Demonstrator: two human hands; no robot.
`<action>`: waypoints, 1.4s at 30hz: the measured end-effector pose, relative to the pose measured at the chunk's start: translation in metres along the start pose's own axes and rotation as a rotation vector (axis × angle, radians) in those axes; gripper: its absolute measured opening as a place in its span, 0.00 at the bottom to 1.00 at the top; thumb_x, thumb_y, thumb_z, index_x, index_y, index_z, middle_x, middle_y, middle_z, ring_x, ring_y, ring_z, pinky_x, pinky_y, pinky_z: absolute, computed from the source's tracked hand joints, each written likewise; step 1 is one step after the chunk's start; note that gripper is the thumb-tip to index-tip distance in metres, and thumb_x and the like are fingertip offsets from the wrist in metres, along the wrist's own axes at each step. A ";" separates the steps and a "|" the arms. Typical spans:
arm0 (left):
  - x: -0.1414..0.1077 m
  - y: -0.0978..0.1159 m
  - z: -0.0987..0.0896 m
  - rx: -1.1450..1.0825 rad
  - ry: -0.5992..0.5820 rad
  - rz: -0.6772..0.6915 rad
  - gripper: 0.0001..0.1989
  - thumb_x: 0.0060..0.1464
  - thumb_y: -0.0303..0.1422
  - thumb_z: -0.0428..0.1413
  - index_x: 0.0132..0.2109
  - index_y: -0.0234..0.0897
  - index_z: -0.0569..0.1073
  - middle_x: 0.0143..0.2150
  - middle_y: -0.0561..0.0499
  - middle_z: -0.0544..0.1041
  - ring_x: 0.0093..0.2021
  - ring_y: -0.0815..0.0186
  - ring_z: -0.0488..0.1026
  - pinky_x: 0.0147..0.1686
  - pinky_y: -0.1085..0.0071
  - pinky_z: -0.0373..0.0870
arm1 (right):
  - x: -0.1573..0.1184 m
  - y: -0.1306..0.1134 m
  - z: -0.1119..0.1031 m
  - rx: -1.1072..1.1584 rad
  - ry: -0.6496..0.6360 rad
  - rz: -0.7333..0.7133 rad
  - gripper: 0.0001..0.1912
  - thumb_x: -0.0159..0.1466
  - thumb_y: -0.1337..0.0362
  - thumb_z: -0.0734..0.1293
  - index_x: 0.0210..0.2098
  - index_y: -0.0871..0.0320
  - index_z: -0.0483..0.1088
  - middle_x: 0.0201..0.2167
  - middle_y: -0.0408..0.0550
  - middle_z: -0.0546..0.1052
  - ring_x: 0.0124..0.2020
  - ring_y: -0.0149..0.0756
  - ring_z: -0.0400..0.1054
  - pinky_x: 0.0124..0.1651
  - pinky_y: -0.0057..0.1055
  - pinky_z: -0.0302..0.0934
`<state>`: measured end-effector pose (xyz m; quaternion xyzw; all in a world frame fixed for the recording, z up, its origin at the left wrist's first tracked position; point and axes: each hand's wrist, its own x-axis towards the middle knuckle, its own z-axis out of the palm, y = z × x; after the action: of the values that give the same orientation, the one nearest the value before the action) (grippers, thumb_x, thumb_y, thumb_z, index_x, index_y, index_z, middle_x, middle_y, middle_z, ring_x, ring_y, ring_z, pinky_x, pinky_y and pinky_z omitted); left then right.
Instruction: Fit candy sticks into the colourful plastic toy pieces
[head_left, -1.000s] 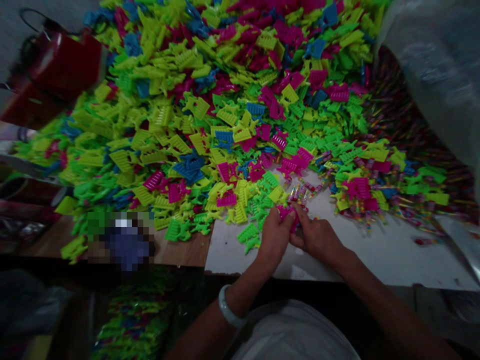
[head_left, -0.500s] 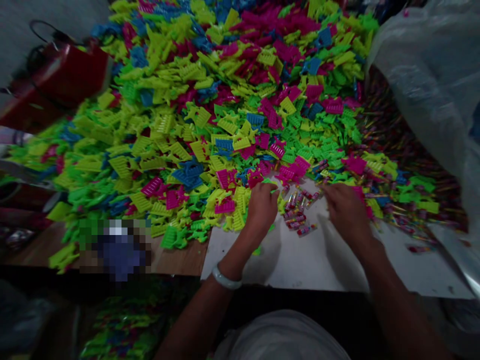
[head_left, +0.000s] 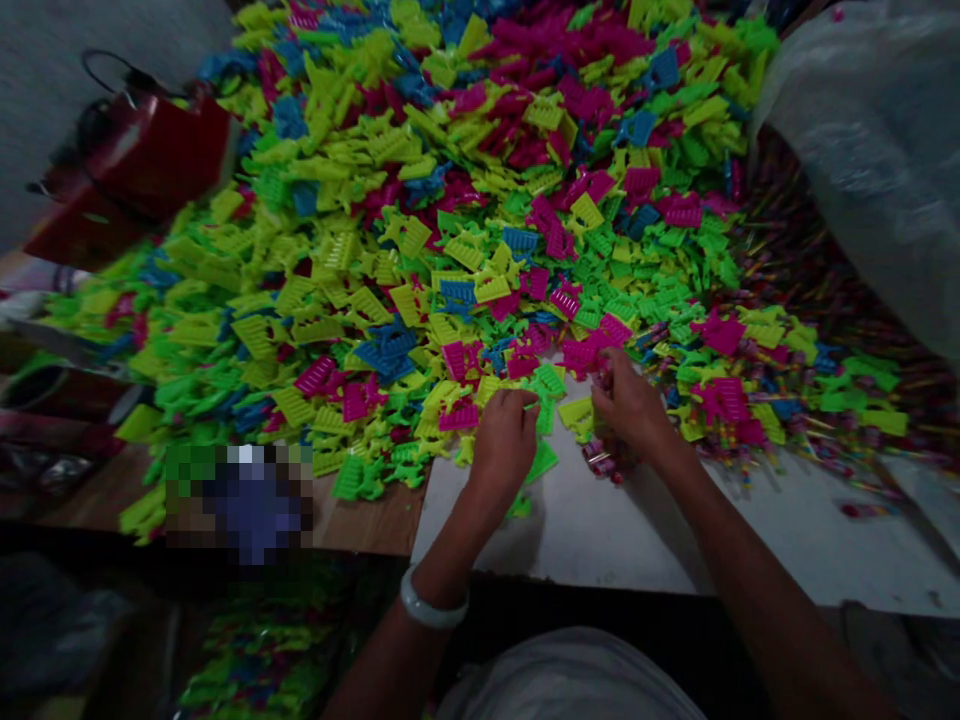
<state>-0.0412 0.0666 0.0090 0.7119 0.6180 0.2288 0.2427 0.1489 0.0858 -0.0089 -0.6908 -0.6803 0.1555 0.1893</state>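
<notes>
My left hand (head_left: 504, 445), with a pale bangle (head_left: 431, 603) on its wrist, is closed with curled fingers beside green plastic pieces (head_left: 546, 392). What its fingertips pinch, if anything, I cannot make out. My right hand (head_left: 632, 405) is closed over the white board (head_left: 570, 530). A small tube with a pink printed label (head_left: 602, 378) shows at its thumb and fingertips. Below it lies a cluster of similar tubes (head_left: 600, 460), partly hidden by the hand. A yellow comb-like piece (head_left: 575, 417) lies between my hands.
A big heap of yellow, green, pink and blue comb-like plastic pieces (head_left: 337, 250) covers the table. At right, many small tubes (head_left: 795, 260) lie beside a translucent plastic bag (head_left: 877, 130). A red device with a cable (head_left: 142, 170) stands at left. A patch at lower left is blurred out.
My right hand has moved left, from the right of the tubes to over them, and now holds one. My left hand has shifted slightly down. The camera view has shifted a little.
</notes>
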 end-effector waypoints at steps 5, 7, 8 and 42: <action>-0.039 -0.003 0.004 0.216 -0.089 0.004 0.14 0.49 0.31 0.60 0.43 0.33 0.71 0.43 0.43 0.70 0.46 0.55 0.67 0.46 0.57 0.67 | -0.030 0.002 -0.006 0.436 0.067 -0.019 0.09 0.61 0.61 0.59 0.40 0.57 0.65 0.31 0.45 0.70 0.32 0.33 0.66 0.37 0.31 0.60; -0.046 -0.001 0.012 0.305 -0.079 0.007 0.18 0.42 0.29 0.64 0.42 0.33 0.70 0.43 0.42 0.68 0.47 0.53 0.65 0.46 0.55 0.66 | -0.047 -0.008 -0.006 0.516 -0.017 -0.004 0.08 0.63 0.61 0.58 0.40 0.56 0.63 0.31 0.44 0.70 0.31 0.33 0.66 0.34 0.30 0.61; -0.047 0.000 0.016 0.317 -0.064 0.010 0.19 0.41 0.28 0.65 0.42 0.33 0.69 0.43 0.42 0.67 0.47 0.53 0.65 0.46 0.54 0.65 | -0.055 -0.013 -0.005 0.523 -0.052 -0.005 0.09 0.63 0.61 0.57 0.41 0.56 0.62 0.31 0.44 0.70 0.32 0.34 0.66 0.34 0.30 0.61; -0.044 0.023 -0.003 -0.309 -0.259 0.087 0.09 0.57 0.34 0.50 0.33 0.37 0.72 0.31 0.51 0.74 0.36 0.66 0.71 0.37 0.71 0.66 | -0.097 -0.006 -0.008 0.378 -0.064 -0.262 0.13 0.68 0.61 0.56 0.49 0.55 0.65 0.46 0.51 0.75 0.48 0.38 0.68 0.52 0.39 0.64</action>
<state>-0.0312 0.0209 0.0245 0.7157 0.5080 0.2376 0.4163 0.1450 -0.0113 -0.0027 -0.5434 -0.7286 0.2762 0.3124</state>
